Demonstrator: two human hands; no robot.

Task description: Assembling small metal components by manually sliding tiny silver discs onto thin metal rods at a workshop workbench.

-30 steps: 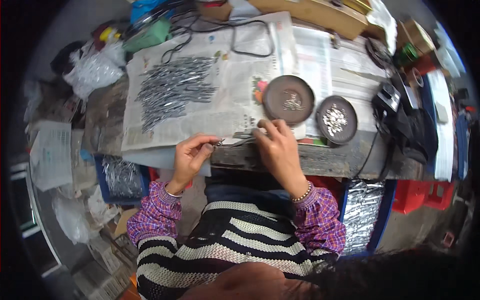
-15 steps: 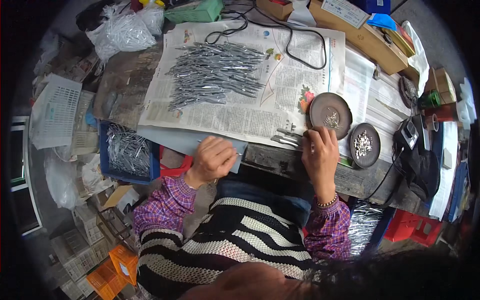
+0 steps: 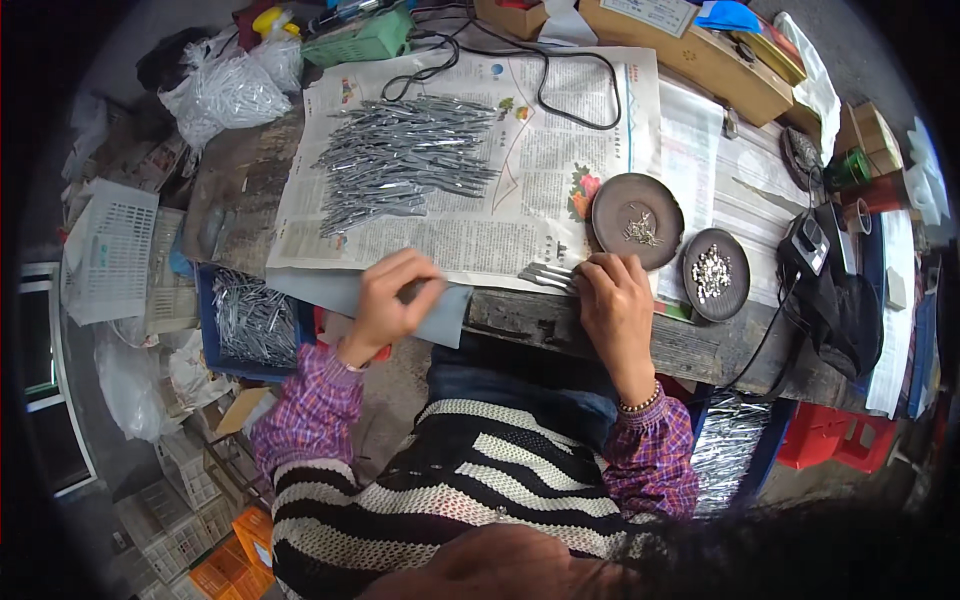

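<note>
My left hand (image 3: 392,300) hovers over the newspaper's near edge, thumb and forefinger curled together in a pinch. What lies between those fingertips, if anything, is too small to make out. My right hand (image 3: 615,305) rests at the bench's near edge with its fingers bent down and drawn together. Its fingertips meet the ends of several slim grey pieces (image 3: 549,277) on the paper, and what they grip is hidden. Just beyond it sits a brown round dish (image 3: 612,215) of small metal bits; a second dark dish (image 3: 718,308) with shiny bits stands to its right.
A wide heap of slim grey metal pieces (image 3: 405,160) covers part of the newspaper (image 3: 450,245). Blue bins of similar pieces stand low at left (image 3: 250,320) and right (image 3: 730,450). A black cable (image 3: 545,85) loops across the paper. Long cardboard box (image 3: 680,50) lies behind.
The view has shifted, so the bench appears farther left. My left hand has moved left and slightly up, its thumb and forefinger now forming a ring. My right hand keeps its place by the grey pieces.
</note>
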